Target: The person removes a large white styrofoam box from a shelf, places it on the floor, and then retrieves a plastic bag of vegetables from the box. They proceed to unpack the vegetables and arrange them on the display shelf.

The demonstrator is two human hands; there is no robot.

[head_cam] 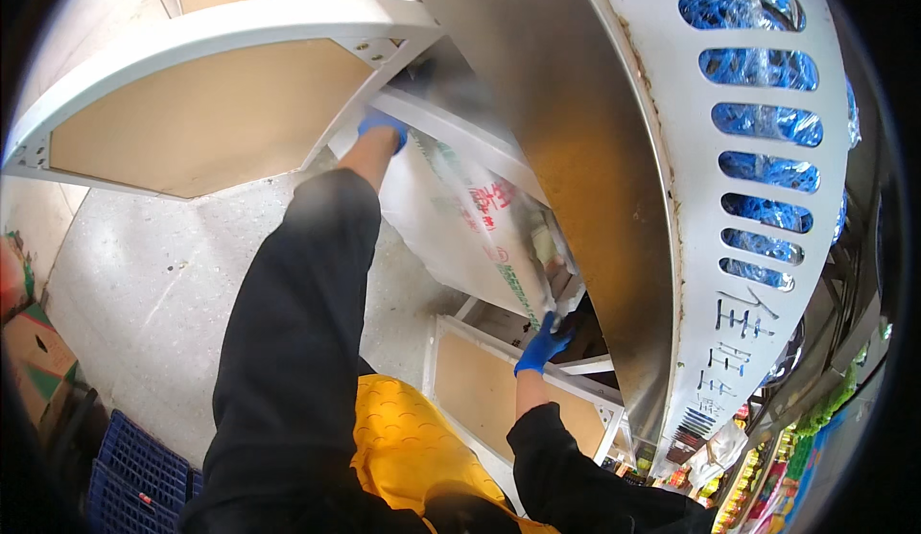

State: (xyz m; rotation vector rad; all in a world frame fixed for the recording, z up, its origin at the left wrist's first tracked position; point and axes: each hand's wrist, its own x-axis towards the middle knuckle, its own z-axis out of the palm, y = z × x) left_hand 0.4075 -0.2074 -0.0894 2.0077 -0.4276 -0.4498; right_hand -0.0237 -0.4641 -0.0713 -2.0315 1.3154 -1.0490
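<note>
A large white plastic sack (450, 217) with red and green printing stretches between my two blue-gloved hands, under a metal counter (575, 160). My left hand (385, 129) is closed at the sack's upper end, beside a white frame bar. At the lower right my right hand (543, 347) pinches the sack's edge between thumb and fingers. The sack's right side gapes, and a pale green thing shows inside; what it is I cannot tell.
White-framed cabinet doors with tan panels (216, 116) (504, 376) stand open on both sides. Dark blue plastic crates (144, 462) and a cardboard box (39, 361) lie at the lower left. A slotted white metal panel (691, 196) rises on the right.
</note>
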